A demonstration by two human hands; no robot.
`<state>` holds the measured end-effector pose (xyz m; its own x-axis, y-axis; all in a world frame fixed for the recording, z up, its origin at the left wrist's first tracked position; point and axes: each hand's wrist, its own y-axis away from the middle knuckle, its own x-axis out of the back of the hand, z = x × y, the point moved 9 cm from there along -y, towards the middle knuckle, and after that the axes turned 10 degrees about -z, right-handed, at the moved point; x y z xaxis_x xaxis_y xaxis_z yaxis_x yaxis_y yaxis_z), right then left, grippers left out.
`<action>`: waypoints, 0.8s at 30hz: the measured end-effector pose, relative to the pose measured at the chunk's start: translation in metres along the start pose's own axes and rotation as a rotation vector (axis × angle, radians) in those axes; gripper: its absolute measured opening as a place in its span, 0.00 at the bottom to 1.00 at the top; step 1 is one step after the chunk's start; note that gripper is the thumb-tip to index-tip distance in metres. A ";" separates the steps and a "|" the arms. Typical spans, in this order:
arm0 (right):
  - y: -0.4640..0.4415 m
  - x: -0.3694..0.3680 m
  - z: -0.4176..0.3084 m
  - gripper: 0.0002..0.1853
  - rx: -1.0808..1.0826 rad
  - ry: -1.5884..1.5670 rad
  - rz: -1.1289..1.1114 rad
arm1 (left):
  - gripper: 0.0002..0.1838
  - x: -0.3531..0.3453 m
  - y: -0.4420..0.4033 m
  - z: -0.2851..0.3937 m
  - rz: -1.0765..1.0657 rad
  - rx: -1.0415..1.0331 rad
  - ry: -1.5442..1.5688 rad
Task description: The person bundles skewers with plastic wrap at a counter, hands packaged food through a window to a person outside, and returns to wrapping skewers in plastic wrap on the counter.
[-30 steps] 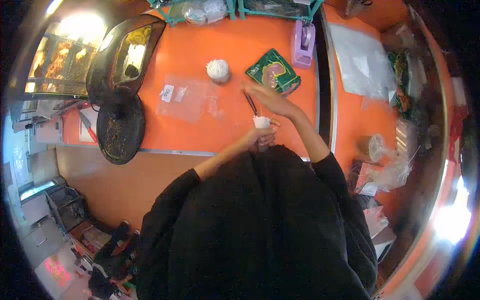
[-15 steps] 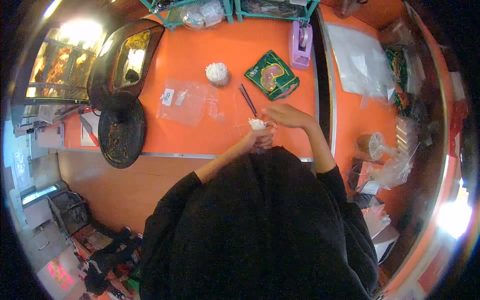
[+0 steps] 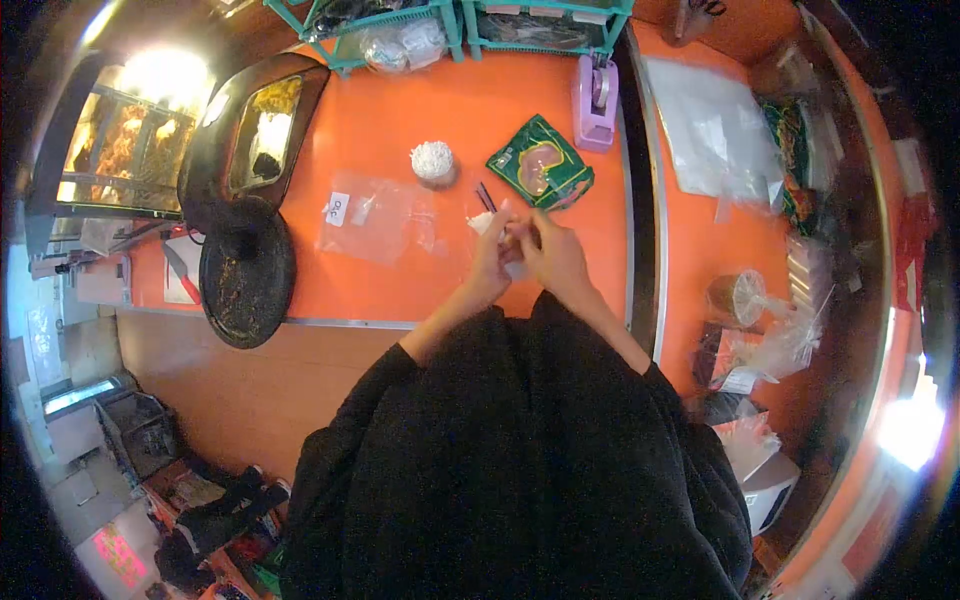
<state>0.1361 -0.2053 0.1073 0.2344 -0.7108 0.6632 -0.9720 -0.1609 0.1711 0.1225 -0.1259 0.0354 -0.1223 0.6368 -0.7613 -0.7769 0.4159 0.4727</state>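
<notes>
Both of my hands meet above the orange counter near its front edge. My left hand [image 3: 490, 265] is closed around a small white bundle [image 3: 482, 223], whose top shows beyond the fingers. Against it, my right hand [image 3: 555, 258] has its fingertips pinched together; what they grip is too small to make out. Just beyond the bundle lies a dark pen-like stick [image 3: 487, 197], partly covered. A green packet [image 3: 540, 165] rests behind my right hand, and a round container with a white top [image 3: 433, 162] stands behind my left. Clear plastic bags [image 3: 375, 220] lie to the left.
A purple tape dispenser [image 3: 595, 105] stands at the back right, near teal baskets [image 3: 455, 30]. On the left are a black round plate [image 3: 245, 280] and a red-handled knife [image 3: 183, 275]. Clear plastic sheets [image 3: 715, 130] lie right. People are at the lower left.
My right hand has dropped from its raised, spread pose and now pinches beside my left hand. The white bundle has shifted slightly left and away from my body, over the stick's near end.
</notes>
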 end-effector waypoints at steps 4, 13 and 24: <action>-0.008 0.012 -0.017 0.13 0.024 -0.037 -0.049 | 0.18 0.013 -0.017 0.022 0.165 -0.163 0.024; -0.022 0.016 0.011 0.16 0.181 -0.515 -0.082 | 0.24 -0.031 -0.016 0.077 -0.482 -0.190 0.446; -0.016 0.003 -0.021 0.16 0.290 -0.575 -0.177 | 0.25 -0.050 -0.001 0.123 -0.596 -0.246 0.782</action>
<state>0.1529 -0.1905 0.1213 0.4238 -0.8956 0.1355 -0.9030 -0.4294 -0.0141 0.2054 -0.0785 0.1269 0.0253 -0.2710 -0.9623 -0.9384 0.3254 -0.1163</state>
